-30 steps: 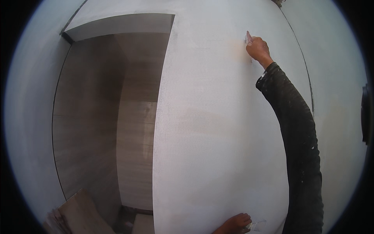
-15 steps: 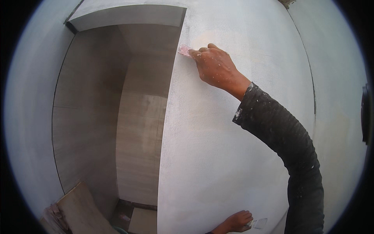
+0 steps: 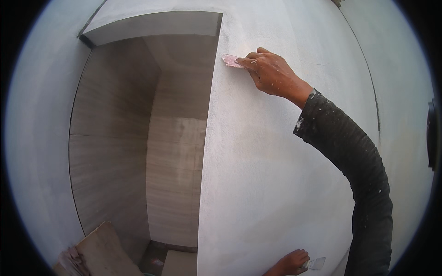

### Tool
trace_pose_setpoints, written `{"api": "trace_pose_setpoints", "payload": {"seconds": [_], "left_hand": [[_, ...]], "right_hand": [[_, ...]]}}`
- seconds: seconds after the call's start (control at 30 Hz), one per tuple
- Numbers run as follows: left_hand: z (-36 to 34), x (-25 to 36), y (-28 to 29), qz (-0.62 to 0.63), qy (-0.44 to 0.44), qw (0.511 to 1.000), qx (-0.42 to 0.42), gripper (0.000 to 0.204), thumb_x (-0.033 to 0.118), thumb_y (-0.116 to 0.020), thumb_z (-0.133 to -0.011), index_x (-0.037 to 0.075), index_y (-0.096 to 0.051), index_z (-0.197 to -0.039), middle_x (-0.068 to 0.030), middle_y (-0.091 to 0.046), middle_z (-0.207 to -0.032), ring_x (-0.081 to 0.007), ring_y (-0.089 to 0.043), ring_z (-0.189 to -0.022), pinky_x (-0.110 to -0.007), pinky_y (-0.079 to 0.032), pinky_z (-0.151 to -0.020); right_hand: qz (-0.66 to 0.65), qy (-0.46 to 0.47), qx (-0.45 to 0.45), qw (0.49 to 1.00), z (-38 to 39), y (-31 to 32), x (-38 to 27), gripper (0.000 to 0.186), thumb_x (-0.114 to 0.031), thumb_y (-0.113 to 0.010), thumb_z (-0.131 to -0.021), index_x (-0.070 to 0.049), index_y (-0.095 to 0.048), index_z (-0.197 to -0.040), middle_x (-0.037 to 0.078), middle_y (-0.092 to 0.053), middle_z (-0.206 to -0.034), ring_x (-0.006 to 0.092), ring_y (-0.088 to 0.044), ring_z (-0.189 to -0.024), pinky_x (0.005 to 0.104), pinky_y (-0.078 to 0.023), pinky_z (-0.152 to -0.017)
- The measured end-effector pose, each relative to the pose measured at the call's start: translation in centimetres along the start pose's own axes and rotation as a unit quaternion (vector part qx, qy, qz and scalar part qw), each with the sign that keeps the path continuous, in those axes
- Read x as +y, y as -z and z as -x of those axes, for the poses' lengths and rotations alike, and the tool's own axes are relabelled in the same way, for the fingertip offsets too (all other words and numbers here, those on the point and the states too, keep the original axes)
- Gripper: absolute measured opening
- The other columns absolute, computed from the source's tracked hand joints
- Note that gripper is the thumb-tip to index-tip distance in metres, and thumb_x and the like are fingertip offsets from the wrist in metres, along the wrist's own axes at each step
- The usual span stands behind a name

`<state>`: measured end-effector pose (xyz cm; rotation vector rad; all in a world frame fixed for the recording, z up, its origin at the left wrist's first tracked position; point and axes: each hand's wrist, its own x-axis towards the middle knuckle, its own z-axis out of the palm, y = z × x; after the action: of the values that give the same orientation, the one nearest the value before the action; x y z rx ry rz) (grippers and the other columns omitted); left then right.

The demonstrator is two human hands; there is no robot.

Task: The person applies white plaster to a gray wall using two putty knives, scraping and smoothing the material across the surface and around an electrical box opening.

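Against the white wall (image 3: 276, 161), my right hand (image 3: 276, 73) is closed round a flat pink piece (image 3: 234, 61) smeared with white; its exact kind is hard to make out. The piece points left and stops just short of the upright edge of a recess. White specks dot the hand and the dark sleeve (image 3: 350, 142). Low in the view, my left hand (image 3: 293, 263) is closed on the handle of a putty knife (image 3: 317, 263), whose pale, whitish blade points right. Most of that handle is hidden by the fingers.
Left of the wall opens a deep recess lined with grey-brown panels (image 3: 175, 138). A brown board (image 3: 106, 250) leans at its lower left, beside a crumpled cloth-like bundle (image 3: 71, 262). A dark object (image 3: 431, 135) is at the far right wall. Another wall meets mine at a corner on the right.
My right hand has slid a little right and up, drawing the pink piece away from the recess edge. The whole view has shifted slightly. My left hand still holds the putty knife.
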<state>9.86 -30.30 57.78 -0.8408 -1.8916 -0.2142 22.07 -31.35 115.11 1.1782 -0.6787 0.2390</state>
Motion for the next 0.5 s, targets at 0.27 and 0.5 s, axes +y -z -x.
{"api": "trace_pose_setpoints", "payload": {"seconds": [0.27,0.5], "left_hand": [[-0.9,1.8,-1.1,0.088,0.037,0.995,-0.033,0.035,0.017,-0.083,-0.07,0.003,-0.062,-0.094,-0.0123,-0.058,-0.092,-0.0308,-0.059,-0.089,-0.039,-0.051,-0.08],[-2.5,3.5,0.6,0.08,-0.031,0.995,0.052,0.035,0.029,-0.079,-0.063,0.008,-0.057,-0.079,-0.0128,-0.055,-0.08,-0.0343,-0.057,-0.08,-0.047,-0.049,-0.076]], "right_hand": [[-0.014,0.047,0.011,0.999,-2.6,4.8,8.8,0.032,0.003,-0.064,-0.096,-0.018,-0.08,-0.115,0.005,-0.078,-0.113,0.0211,-0.071,-0.102,0.0326,-0.059,-0.092],[-0.116,0.146,-0.094,0.978,-5.6,3.5,6.8,0.043,0.008,-0.052,-0.089,-0.014,-0.078,-0.116,0.007,-0.076,-0.116,0.0266,-0.065,-0.112,0.0437,-0.047,-0.107]]}}
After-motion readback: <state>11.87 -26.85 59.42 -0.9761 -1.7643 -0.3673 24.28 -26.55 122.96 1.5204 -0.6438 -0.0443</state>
